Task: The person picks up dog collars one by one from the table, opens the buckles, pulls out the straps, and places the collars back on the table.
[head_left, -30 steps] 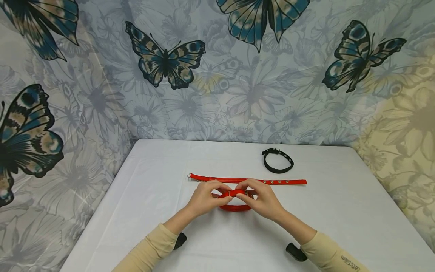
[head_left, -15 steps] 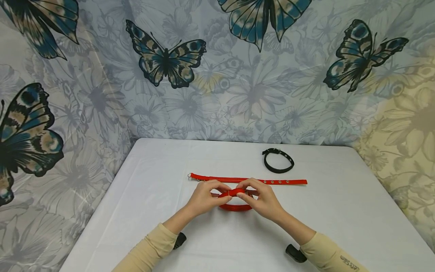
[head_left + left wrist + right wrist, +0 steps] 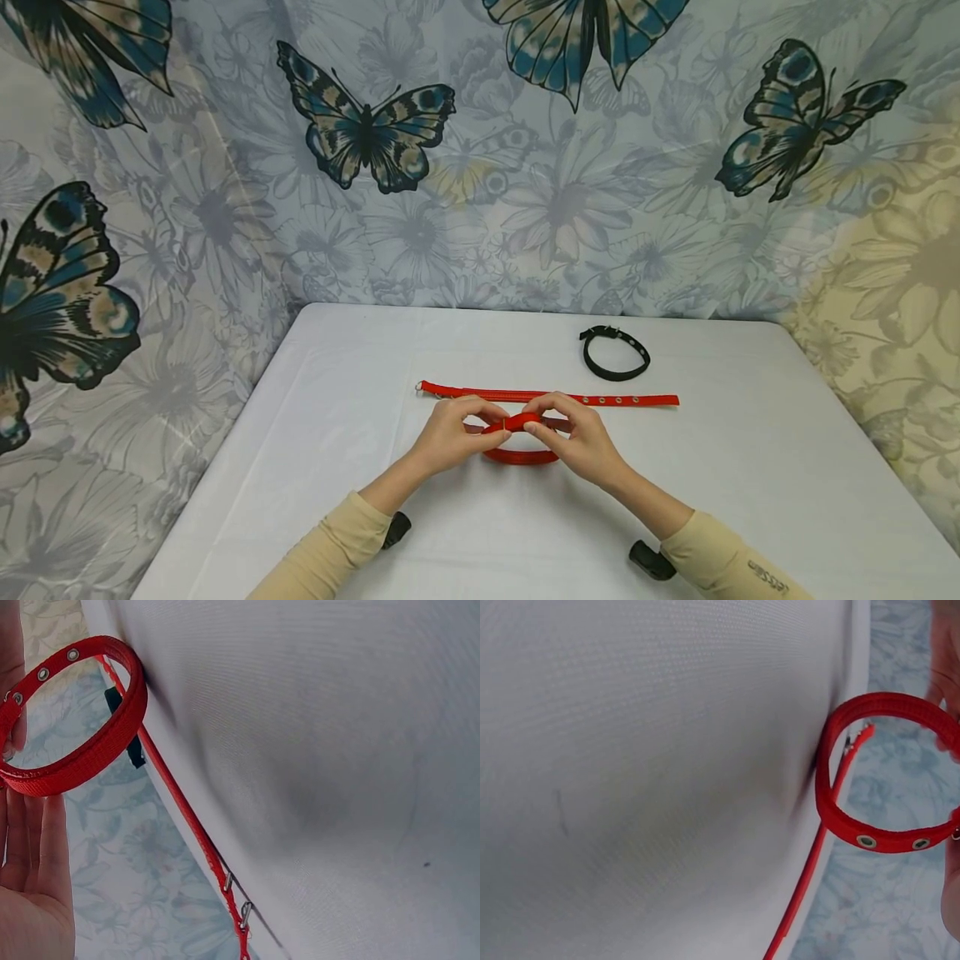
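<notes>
A red pet collar (image 3: 521,457), bent into a loop, is held between both hands just over the table. My left hand (image 3: 447,435) pinches the loop's far left part between thumb and fingers. My right hand (image 3: 583,440) pinches the same stretch of strap further right. Metal eyelets show along the red collar (image 3: 112,739) in the left wrist view and also in the right wrist view. The fingers hide most of the fastening. Behind the hands a second red collar (image 3: 637,401) lies straight, with eyelets at its right end and a metal ring at its left.
A black collar (image 3: 615,375), closed in a loop, lies at the back right of the white table (image 3: 360,350). A wall covering with butterflies (image 3: 367,137) stands behind the table. Black devices (image 3: 651,560) sit at both wrists.
Both hands keep their hold on the looped collar in nearly the same place. The right fingers shift slightly, and the metal part beside them shows less than before.
</notes>
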The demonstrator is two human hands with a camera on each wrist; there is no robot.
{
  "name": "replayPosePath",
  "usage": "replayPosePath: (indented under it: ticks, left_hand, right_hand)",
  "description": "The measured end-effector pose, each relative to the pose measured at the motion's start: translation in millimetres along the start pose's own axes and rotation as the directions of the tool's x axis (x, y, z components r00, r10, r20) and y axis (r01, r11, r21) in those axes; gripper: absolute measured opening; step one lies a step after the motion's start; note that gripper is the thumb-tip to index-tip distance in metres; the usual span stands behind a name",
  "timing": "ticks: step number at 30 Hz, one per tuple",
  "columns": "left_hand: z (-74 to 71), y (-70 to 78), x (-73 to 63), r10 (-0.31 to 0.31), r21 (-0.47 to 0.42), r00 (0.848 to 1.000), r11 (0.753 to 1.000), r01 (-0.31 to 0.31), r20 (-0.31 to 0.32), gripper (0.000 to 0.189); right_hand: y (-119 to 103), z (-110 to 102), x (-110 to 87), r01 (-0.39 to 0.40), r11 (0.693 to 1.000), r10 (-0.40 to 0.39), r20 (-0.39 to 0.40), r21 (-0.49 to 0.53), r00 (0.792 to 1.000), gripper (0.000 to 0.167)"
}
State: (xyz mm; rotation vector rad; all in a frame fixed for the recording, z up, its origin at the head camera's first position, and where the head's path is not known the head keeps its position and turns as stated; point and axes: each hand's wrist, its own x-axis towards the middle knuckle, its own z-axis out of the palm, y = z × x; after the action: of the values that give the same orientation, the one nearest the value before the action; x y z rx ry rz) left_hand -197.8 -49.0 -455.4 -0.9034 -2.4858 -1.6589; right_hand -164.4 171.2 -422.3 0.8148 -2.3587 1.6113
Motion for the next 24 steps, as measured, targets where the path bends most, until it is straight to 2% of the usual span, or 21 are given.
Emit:
replayPosePath:
  ticks: [3,7,10,14,19,24]
  left_hand:
    - [-0.3,-0.8,0.4,-0.005,-0.007,1.000,1.000,0.005,-0.001,0.018]
    - [-0.5,-1.4,-0.2,-0.012,-0.029,1.000,1.000,0.011,-0.010,0.019]
    - [0.2,-1.2,-2.3,0.005,-0.034,1.000,0.999,-0.005,-0.013,0.018]
    - [1.1,0.1,-3.2,0.026,-0.023,1.000,0.999,-0.026,-0.006,0.016]
    - [0.9,0.4,-2.3,0.022,-0.017,1.000,1.000,-0.023,-0.012,0.015]
    - [1.5,-0.8,-2.9,0.036,0.004,0.999,0.999,-0.036,-0.013,0.015]
  right_hand:
    - [1.8,0.7,0.0,0.000,1.000,0.000,-0.007,0.004,1.000,0.019]
    - [10.0,1.3,0.0,-0.020,0.996,0.021,-0.010,0.092,1.000,0.019]
    - [10.9,0.6,0.4,-0.024,0.991,0.025,-0.005,0.129,1.000,0.020]
    - [5.4,-0.6,0.9,-0.015,0.996,0.015,-0.003,0.092,1.000,0.020]
    - [2.9,-1.5,1.4,-0.019,0.997,0.018,0.013,0.072,1.000,0.020]
    - [-3.6,-4.9,2.2,-0.019,1.000,0.020,0.049,-0.002,0.999,0.021]
